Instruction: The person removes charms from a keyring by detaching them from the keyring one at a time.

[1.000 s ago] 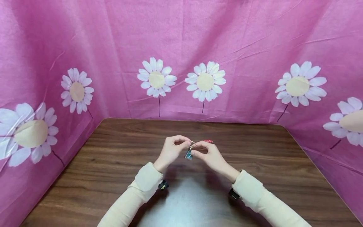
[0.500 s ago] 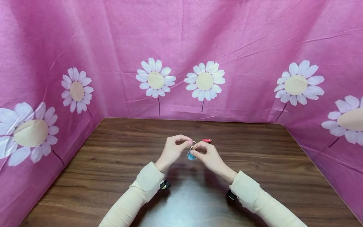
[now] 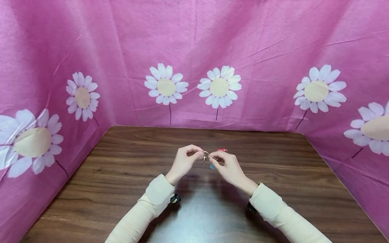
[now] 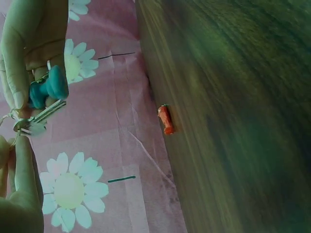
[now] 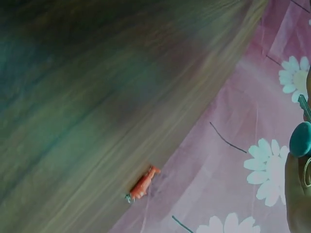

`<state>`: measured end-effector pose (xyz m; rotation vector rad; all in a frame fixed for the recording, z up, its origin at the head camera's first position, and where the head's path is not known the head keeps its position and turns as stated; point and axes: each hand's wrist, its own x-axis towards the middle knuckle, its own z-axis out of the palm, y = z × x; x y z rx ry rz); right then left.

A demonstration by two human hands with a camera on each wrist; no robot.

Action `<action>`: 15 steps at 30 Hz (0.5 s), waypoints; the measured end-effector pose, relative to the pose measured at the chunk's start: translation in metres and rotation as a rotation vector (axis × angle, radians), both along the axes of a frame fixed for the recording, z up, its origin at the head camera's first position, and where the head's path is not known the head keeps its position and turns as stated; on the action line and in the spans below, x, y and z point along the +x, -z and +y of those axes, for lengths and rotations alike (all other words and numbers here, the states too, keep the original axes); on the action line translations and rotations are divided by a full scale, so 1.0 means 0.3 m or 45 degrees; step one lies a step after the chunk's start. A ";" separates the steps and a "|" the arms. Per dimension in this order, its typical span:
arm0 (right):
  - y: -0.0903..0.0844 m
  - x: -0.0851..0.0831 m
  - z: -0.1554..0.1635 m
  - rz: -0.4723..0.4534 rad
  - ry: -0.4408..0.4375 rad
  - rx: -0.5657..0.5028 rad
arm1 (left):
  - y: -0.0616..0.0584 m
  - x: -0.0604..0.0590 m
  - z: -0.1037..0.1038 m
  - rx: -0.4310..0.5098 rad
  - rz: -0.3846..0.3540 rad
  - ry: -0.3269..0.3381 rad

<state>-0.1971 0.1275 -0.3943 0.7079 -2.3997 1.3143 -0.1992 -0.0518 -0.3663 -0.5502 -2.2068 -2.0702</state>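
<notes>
Between both hands, above the table, is a bunch of keys point(image 4: 48, 111) on a gold-coloured ring point(image 3: 206, 153). My left hand point(image 3: 186, 160) pinches the ring from the left with thumb and index finger. From the other side my right hand point(image 3: 228, 165) grips the chain end of a teal-blue charm point(image 4: 51, 87), its thumb and fingers close to the ring. One key point(image 3: 204, 163) hangs down between the hands in the head view. The charm is largely behind the right fingers there, while the left wrist view shows its knobby shape more fully.
A small red charm point(image 3: 222, 150) with a metal loop lies on the brown wooden table point(image 3: 121, 168), just beyond the right hand. Pink cloth point(image 3: 258, 40) printed with white daisies stands around the table's back and sides.
The right hand has shifted slightly right, taking the blue charm away from the ring's middle, and a key now hangs between the hands. The left hand still pinches the ring.
</notes>
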 end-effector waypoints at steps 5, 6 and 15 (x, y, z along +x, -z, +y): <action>-0.002 -0.002 0.006 0.278 0.046 0.172 | 0.060 -0.032 -0.001 0.033 -0.020 -0.014; -0.003 -0.003 0.007 0.329 0.065 0.212 | 0.071 -0.037 -0.001 0.032 -0.019 -0.018; -0.008 -0.023 0.016 0.640 0.062 0.429 | 0.091 -0.048 -0.003 0.088 -0.076 0.036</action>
